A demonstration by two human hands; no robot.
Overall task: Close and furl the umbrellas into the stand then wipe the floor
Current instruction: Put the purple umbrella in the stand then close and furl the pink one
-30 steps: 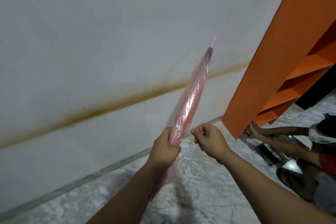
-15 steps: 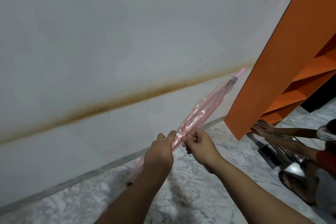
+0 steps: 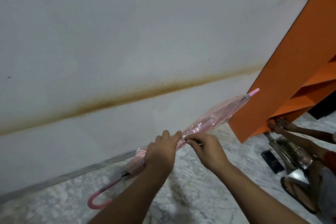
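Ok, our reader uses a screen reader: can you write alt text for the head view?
Two hands hold a furled pink transparent umbrella slantwise above a marble floor: the left hand grips its middle, the right hand pinches at the canopy. Its tip points toward an orange shelf unit.

Closed pink see-through umbrella (image 3: 214, 122) held slantwise over marble floor (image 3: 181, 196), pink tip (image 3: 254, 91) up-right against orange shelf unit (image 3: 291, 82), curved pink handle (image 3: 99, 200) down-left. Left hand (image 3: 160, 152) wrapped around the furled canopy near mid-length; right hand (image 3: 207, 148) just beside it, fingertips pinching at a small white tab on the canopy. Behind, white wall (image 3: 127, 32) crossed by a brown stain band (image 3: 127, 94). At right edge, another person's hands (image 3: 278, 125) at the shelf's foot, sandalled foot (image 3: 298, 192) on the floor.
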